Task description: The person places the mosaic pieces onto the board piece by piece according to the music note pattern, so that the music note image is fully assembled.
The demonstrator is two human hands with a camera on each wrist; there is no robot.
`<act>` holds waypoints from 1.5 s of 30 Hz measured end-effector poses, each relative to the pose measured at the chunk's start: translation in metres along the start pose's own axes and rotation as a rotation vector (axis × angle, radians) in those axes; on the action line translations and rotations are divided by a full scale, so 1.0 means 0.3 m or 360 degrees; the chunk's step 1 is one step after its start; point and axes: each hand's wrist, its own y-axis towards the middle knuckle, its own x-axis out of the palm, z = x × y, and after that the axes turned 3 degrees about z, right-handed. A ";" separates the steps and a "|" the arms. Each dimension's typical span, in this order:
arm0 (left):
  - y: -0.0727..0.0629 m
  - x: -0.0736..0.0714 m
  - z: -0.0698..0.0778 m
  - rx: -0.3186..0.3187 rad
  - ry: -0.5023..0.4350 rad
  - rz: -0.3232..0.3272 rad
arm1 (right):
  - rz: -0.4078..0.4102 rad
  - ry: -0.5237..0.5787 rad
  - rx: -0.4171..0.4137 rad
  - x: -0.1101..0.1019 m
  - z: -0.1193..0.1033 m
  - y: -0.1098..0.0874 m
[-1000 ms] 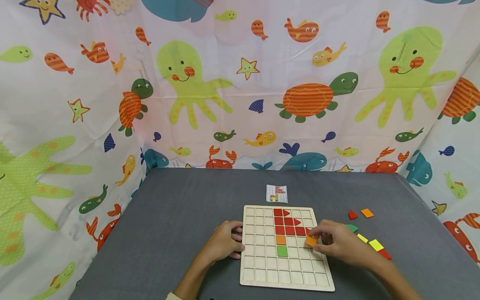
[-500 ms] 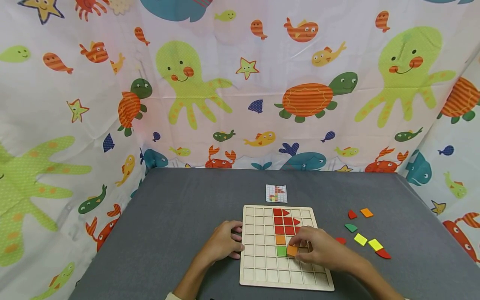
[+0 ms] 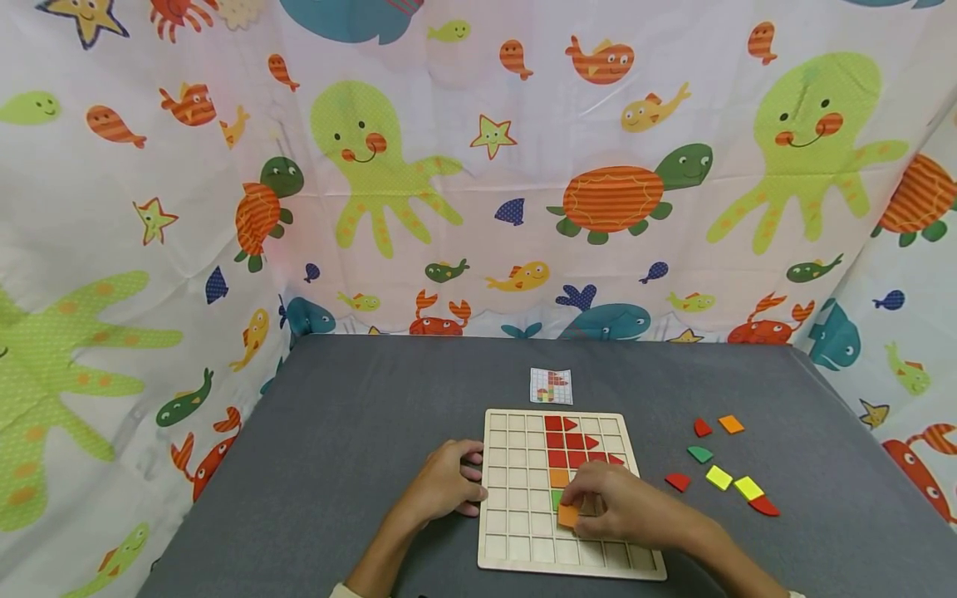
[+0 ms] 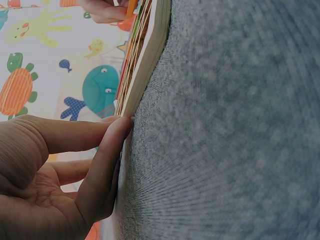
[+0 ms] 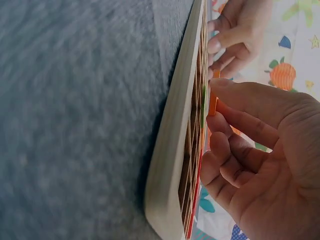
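Note:
A wooden grid board lies on the grey table, holding red squares and triangles, an orange square and a green square. My right hand pinches another orange square tile between thumb and fingers, close over the board near the green square. In the right wrist view this tile stands edge-on above the grid. On the left, my left hand grips the board's left edge, thumb and fingertip meeting at the rim in the left wrist view.
A small printed pattern card lies behind the board. To its right are loose tiles: an orange square, yellow squares, a green piece and red curved pieces. A sea-animal curtain surrounds the table.
My right hand has carried the orange tile left and nearer to me, from the board's right side to beside the green square. The left hand stays at the edge.

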 end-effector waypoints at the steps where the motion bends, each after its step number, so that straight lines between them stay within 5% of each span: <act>1: 0.000 0.000 0.000 -0.0002 -0.0002 -0.0002 | -0.0017 0.0004 0.0013 0.002 -0.003 0.001; 10: 0.005 -0.001 -0.014 0.0011 -0.0016 -0.0023 | -0.0107 -0.0058 0.0110 0.007 -0.015 0.007; 45: 0.008 0.004 -0.011 -0.0032 0.0013 -0.0014 | -0.0001 -0.0005 0.0003 -0.002 -0.002 -0.008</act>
